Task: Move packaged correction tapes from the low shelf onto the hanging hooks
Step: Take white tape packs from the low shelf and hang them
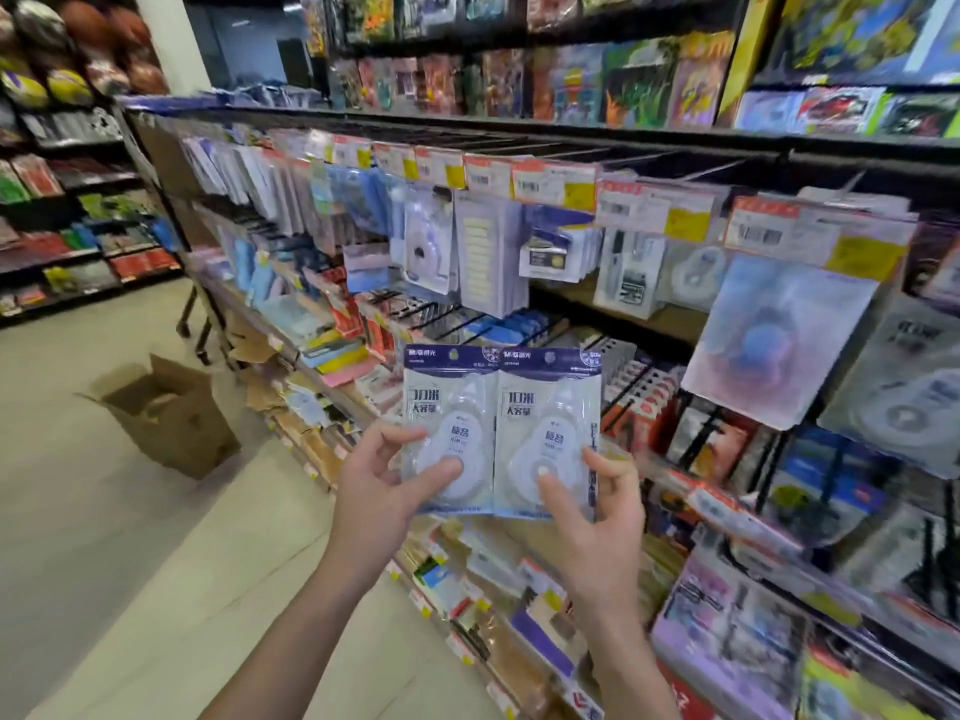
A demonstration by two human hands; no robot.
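Note:
I hold two packaged correction tapes upright side by side in front of the shelving. My left hand (382,478) grips the left pack (448,407), thumb on its clear blister. My right hand (597,504) grips the right pack (548,407) the same way. Both packs have dark blue headers and pale cards. Behind them, hanging hooks (447,317) jut out from the rack, some bare. Similar correction tape packs (779,335) hang on hooks to the right. The low shelf (467,589) lies below my hands, full of packaged goods.
An open cardboard box (166,413) stands on the floor to the left. Price tags (545,184) line the rail above the hooks. Shelves of stationery run along the right, more shelving at far left across the aisle.

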